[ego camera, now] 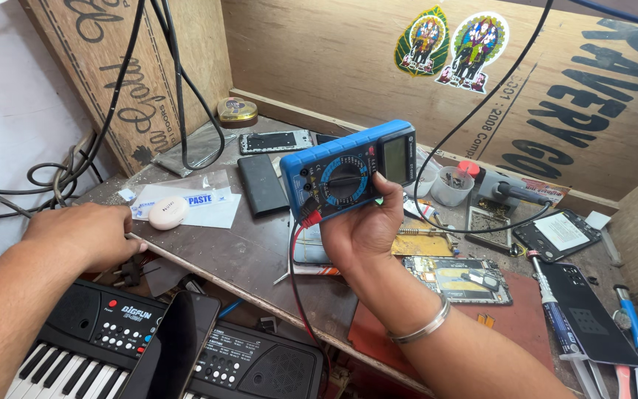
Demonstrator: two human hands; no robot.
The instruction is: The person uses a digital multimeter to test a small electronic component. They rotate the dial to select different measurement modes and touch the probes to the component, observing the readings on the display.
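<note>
My right hand (363,233) holds up a blue digital multimeter (348,171) above the workbench, thumb on its black dial. Red and black leads hang from its lower left corner. A metal bangle sits on that wrist. My left hand (86,233) rests knuckles-up on the front left edge of the bench (252,255), fingers curled, nothing visible in it. It lies close to a white oval case (168,213) on a clear packet.
Opened phones, back covers and a black slab (262,185) lie across the bench. A round tin (236,111) stands at the back, a small cup of parts (453,185) to the right. Glue tubes (555,318) lie far right. A keyboard (208,355) with a phone sits below.
</note>
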